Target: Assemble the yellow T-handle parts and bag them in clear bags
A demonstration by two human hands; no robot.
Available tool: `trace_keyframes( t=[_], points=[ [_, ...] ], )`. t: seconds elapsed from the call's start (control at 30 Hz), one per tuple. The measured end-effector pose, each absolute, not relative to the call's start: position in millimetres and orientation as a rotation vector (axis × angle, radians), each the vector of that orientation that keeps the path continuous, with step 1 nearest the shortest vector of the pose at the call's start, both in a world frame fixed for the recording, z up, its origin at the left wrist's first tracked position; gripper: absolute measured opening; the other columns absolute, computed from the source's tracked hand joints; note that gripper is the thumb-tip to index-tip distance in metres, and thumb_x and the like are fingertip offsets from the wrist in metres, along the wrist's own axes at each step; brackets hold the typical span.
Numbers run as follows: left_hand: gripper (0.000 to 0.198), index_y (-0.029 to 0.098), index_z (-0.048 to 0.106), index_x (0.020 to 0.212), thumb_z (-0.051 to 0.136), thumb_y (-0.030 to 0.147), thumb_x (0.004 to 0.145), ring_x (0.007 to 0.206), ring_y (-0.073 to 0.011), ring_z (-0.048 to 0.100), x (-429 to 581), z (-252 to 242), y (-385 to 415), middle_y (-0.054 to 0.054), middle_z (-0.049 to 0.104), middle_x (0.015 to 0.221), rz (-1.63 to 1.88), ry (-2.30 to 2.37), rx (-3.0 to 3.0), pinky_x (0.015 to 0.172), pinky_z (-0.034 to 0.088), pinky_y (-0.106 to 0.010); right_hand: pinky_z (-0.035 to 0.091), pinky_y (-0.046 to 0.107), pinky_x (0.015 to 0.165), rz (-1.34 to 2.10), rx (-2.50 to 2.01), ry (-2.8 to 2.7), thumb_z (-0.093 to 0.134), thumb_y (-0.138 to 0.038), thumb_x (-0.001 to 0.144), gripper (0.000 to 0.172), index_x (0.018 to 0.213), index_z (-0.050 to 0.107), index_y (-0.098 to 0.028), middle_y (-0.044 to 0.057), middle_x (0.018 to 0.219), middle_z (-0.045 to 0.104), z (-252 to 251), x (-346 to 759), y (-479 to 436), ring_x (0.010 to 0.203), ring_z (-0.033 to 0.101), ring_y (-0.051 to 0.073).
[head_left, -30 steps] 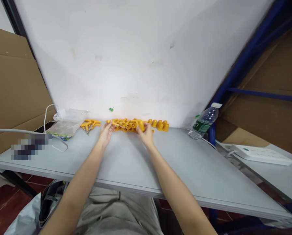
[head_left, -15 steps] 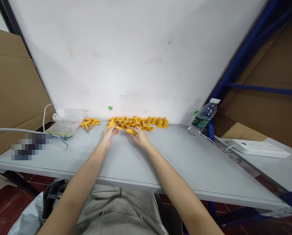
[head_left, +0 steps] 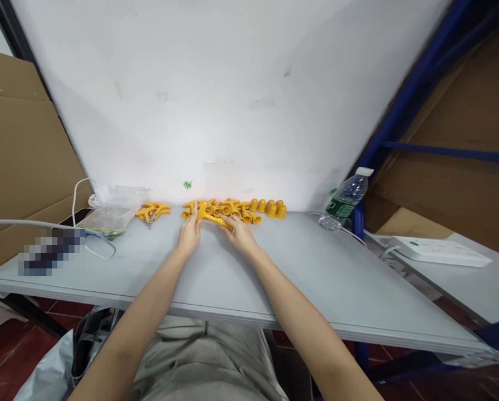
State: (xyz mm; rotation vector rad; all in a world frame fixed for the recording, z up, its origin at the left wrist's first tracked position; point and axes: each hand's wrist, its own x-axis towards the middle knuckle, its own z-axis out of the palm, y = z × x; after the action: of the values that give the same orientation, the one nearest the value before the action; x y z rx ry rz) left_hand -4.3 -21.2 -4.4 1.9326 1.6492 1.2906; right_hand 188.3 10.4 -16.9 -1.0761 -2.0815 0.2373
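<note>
A heap of yellow plastic pieces (head_left: 233, 209) lies along the far edge of the grey table (head_left: 308, 278), against the white wall. My left hand (head_left: 190, 234) rests at the heap's left end, fingers stretched forward and touching the pieces. My right hand (head_left: 241, 234) pinches a long yellow piece (head_left: 223, 223) at the heap's front. A row of yellow caps (head_left: 271, 208) stands at the heap's right end.
A smaller pile of yellow pieces with screws (head_left: 152, 211) lies left of the heap. Further left are a clear plastic bag (head_left: 113, 210), a white cable (head_left: 91, 245) and a dark phone. A water bottle (head_left: 345, 199) stands at the right; a white power strip (head_left: 437, 250) lies on the neighbouring table.
Both hands drew a little back from the heap, the right taking out a long yellow piece. The left hand then set its piece down and flattened out on the pieces.
</note>
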Motion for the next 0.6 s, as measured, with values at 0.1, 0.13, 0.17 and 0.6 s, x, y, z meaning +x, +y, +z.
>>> trace_keyframes(
  t=[0.1, 0.13, 0.17, 0.6],
  points=[
    [0.06, 0.022, 0.034, 0.15, 0.044, 0.021, 0.091, 0.109, -0.0235, 0.063, -6, 0, -25, -0.009, 0.07, 0.11, 1.257, 1.631, 1.972, 0.1, 0.044, -0.032, 0.052, 0.041, 0.087, 0.247, -1.073, -2.079, 0.05, -0.026, 0.09, 0.044, 0.134, 0.057, -0.025, 0.011, 0.11, 0.062, -15, 188, 10, 0.101, 0.062, 0.026],
    [0.059, 0.023, 0.038, 0.149, 0.046, 0.02, 0.09, 0.104, -0.0232, 0.065, -6, 1, -26, -0.008, 0.071, 0.107, 1.257, 1.621, 1.979, 0.098, 0.045, -0.031, 0.051, 0.041, 0.088, 0.258, -1.058, -2.078, 0.05, -0.025, 0.089, 0.045, 0.134, 0.056, -0.025, 0.011, 0.11, 0.062, -14, 189, 11, 0.101, 0.062, 0.026],
    [0.059, 0.023, 0.04, 0.148, 0.047, 0.02, 0.089, 0.099, -0.0226, 0.066, -7, 1, -26, -0.008, 0.071, 0.104, 1.26, 1.617, 1.983, 0.097, 0.045, -0.031, 0.051, 0.042, 0.088, 0.278, -1.036, -2.074, 0.052, -0.025, 0.088, 0.046, 0.134, 0.056, -0.024, 0.012, 0.11, 0.063, -14, 189, 12, 0.1, 0.062, 0.026],
    [0.047, 0.026, 0.054, 0.134, 0.052, 0.022, 0.088, 0.083, -0.019, 0.07, -19, -9, -12, -0.004, 0.072, 0.101, 1.227, 1.531, 1.931, 0.088, 0.05, -0.028, 0.05, 0.033, 0.05, 0.982, -0.967, -1.614, 0.064, -0.072, 0.07, 0.051, 0.077, 0.055, -0.022, 0.003, 0.068, 0.066, 4, 193, 7, 0.046, 0.059, 0.017]
  ],
)
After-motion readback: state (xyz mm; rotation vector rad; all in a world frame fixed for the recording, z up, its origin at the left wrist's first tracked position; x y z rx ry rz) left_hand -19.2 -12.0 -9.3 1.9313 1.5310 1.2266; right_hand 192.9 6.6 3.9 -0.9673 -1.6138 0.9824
